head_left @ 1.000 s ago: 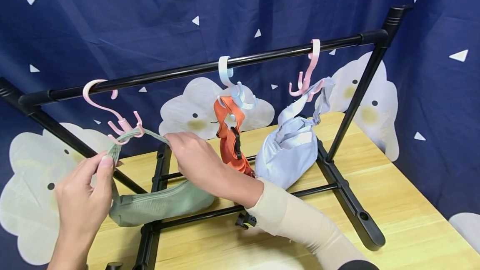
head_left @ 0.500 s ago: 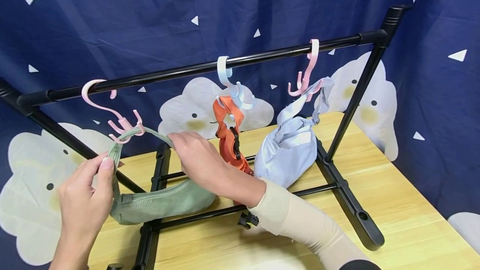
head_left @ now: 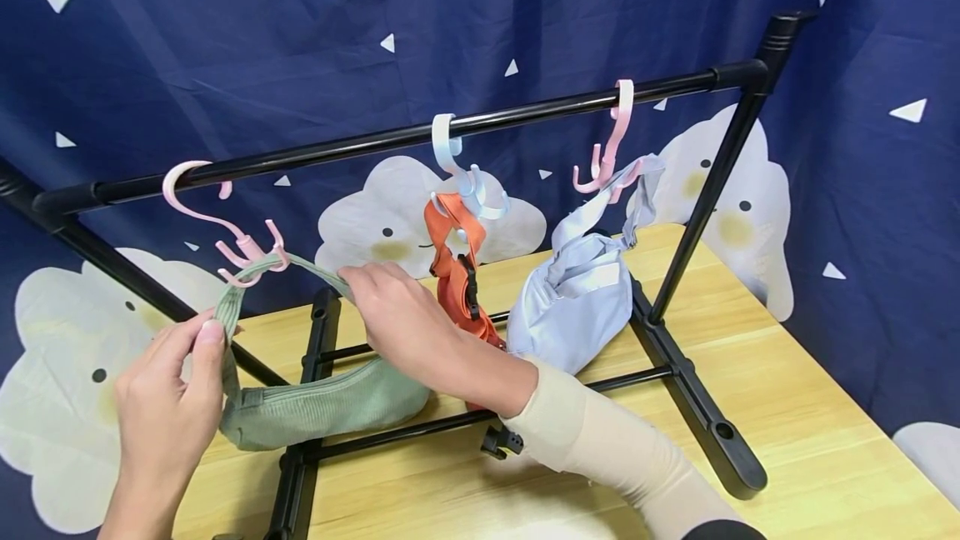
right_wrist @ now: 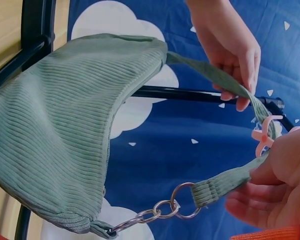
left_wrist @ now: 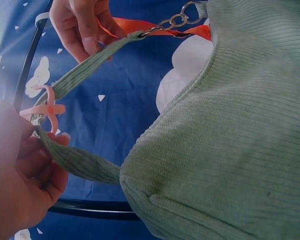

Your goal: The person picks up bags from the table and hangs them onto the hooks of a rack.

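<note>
A green corduroy handbag hangs low by its strap, which passes over a prong of the left pink hook. On the left side of the loop, the person's left hand pinches the strap between thumb and fingers. Their right hand grips the strap's other side, right of the hook. Metal rings join that strap end to the bag in the right wrist view. In the left wrist view the bag's ribbed side fills the right half. The right forearm hides part of the bags behind it.
A black rack stands on the wooden table. From its bar hang a light blue hook bearing an orange strapped item, and another pink hook with a pale blue bag. Behind is a blue curtain.
Both hands have shifted very slightly to the right while keeping hold of the strap. The strap stays over the pink hook's prong, and the bag stays nearly still.
</note>
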A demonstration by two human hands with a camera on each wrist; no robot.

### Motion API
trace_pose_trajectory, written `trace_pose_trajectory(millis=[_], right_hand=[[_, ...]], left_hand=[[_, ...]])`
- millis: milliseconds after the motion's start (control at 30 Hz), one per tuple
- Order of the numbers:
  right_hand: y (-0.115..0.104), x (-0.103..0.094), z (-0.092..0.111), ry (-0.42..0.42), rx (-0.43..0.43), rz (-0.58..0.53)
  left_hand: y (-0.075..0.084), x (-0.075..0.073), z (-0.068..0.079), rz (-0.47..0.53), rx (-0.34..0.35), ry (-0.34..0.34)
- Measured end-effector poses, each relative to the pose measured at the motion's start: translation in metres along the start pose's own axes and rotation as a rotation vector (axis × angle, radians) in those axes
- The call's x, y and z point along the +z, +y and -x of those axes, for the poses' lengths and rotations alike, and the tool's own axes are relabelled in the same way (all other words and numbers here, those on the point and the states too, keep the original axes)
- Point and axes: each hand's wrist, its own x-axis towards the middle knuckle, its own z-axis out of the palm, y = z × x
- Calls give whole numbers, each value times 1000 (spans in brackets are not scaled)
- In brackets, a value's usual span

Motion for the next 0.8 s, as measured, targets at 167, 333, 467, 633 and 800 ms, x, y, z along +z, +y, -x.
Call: trace_pose_trajectory(millis=[167, 333, 467, 633, 800], right_hand=[[0, -2, 3, 1, -11, 9], [1, -5, 6, 17, -26, 24], [3, -7, 9, 40, -39, 31], [4, -10, 15, 64, -50, 49], [4, -15, 19, 95, -85, 53]], left_hand=[[-1, -2, 3, -33, -24, -18], [-6, -2, 5, -29, -6, -4], [-9, -2, 5, -20, 17, 2], [-10, -4, 7, -42, -3, -16], [-12, -5, 7, -51, -7, -21]])
